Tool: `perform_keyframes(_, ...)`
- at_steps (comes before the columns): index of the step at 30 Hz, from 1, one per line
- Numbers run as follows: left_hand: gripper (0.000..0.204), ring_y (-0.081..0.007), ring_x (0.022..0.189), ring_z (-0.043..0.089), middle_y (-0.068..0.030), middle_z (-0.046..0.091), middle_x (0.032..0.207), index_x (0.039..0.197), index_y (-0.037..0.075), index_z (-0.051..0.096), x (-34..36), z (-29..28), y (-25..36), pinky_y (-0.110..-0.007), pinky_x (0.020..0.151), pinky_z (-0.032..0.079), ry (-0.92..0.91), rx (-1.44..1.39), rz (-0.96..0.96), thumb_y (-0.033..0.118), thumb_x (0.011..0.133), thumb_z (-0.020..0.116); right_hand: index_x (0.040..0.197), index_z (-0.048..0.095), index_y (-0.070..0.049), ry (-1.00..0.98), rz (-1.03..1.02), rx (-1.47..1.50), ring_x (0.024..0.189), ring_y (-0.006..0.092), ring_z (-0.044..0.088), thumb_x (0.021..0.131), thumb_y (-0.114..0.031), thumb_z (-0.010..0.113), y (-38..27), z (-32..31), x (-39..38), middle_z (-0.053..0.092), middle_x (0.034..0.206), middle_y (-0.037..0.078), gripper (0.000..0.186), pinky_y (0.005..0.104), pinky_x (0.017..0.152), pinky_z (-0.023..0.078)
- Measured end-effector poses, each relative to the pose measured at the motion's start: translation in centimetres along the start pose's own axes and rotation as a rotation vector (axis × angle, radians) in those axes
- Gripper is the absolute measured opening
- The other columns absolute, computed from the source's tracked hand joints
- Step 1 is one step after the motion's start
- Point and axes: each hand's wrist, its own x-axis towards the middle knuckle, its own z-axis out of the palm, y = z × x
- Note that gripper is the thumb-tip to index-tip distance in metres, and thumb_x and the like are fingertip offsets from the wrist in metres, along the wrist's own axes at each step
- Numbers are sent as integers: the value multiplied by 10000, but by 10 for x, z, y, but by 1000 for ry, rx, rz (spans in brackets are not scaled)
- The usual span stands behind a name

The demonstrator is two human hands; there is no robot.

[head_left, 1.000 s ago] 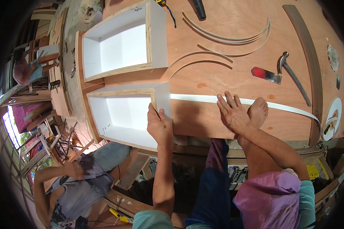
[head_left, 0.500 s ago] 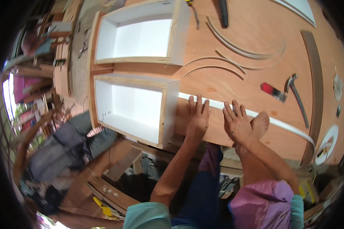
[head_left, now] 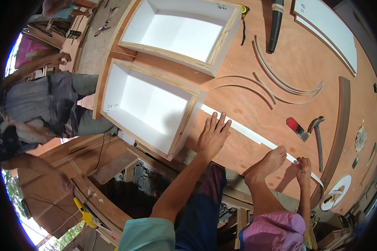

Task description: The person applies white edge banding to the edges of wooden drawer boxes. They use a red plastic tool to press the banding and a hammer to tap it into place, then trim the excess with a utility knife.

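Note:
A long white edging strip (head_left: 250, 133) lies across the orange-brown tabletop, running from beside the lower plywood box (head_left: 187, 118) toward the lower right, where it curls up on edge. My left hand (head_left: 213, 136) rests flat with fingers spread, fingertips on the strip near the box. Farther along, my bare foot (head_left: 272, 162) is up on the table with its toes over the strip. Past the foot, my right hand (head_left: 304, 169) pinches the strip between thumb and fingers.
Another white-lined box (head_left: 176, 35) stands behind. Curved thin strips (head_left: 276, 77), a claw hammer (head_left: 317, 142), a red-and-grey blade tool (head_left: 296, 129), a dark wooden batten (head_left: 339, 125) and a white roll (head_left: 339, 190) lie rightward. A tape measure (head_left: 244, 10) lies farther back. Another person (head_left: 42, 104) is at left.
My right hand has left its flat place beside my left hand and moved right past the foot, closing on the strip. The left hand remains flat on it. The whole view has tilted.

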Motion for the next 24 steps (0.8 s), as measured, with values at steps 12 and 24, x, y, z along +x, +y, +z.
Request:
perform_keyframes(12, 537, -410, 1424, 293, -132, 322, 1568, 1380, 154, 558, 1, 6, -12, -505, 1147, 292, 117, -68, 24, 430, 921, 599, 802, 603, 28, -14, -88, 26, 731, 310, 565, 820, 51, 624, 13, 15, 16, 581, 759, 146, 36, 408, 679, 460)
perform_keyframes(24, 536, -399, 1411, 316, -136, 346, 1553, 1395, 164, 544, 3, -7, -19, -489, 1148, 286, 86, -42, 35, 456, 945, 555, 1057, 666, -48, 25, -345, 133, 927, 322, 598, 774, 26, 657, -134, 28, 56, 624, 1007, 125, 293, 400, 788, 503)
